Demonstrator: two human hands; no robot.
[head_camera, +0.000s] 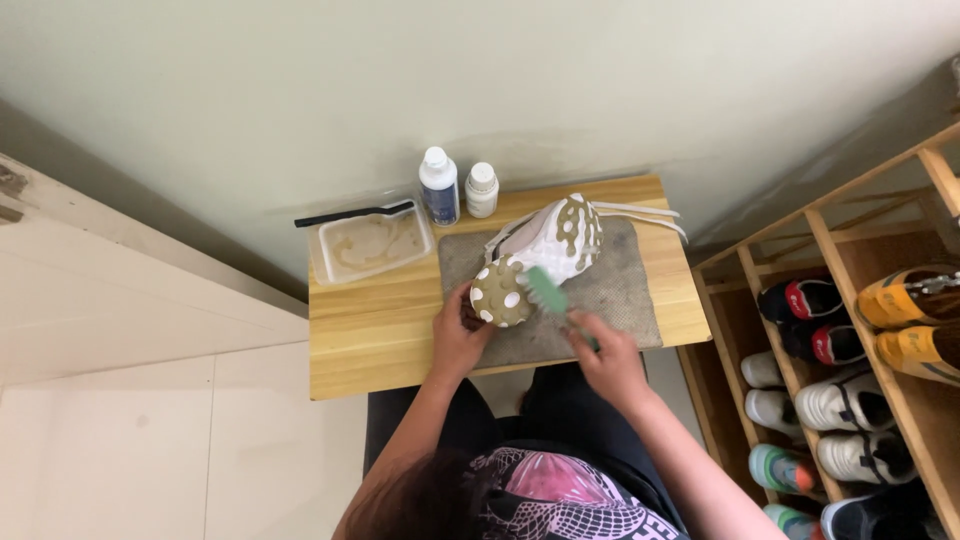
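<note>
A white sneaker (545, 245) with an olive, white-dotted sole lies tipped sole-up over a grey cloth (620, 290) on a small wooden table (380, 340). My left hand (458, 335) grips the shoe at its heel end. My right hand (606, 360) holds a green brush (548, 290), whose head rests against the sole near the heel. White laces trail off toward the table's far right corner.
A clear plastic tub (370, 245) of murky water with a black-handled brush (350, 213) across its rim sits at the table's back left. Two white bottles (440, 185) (482, 188) stand behind the cloth. A wooden shoe rack (850, 350) full of shoes stands on the right.
</note>
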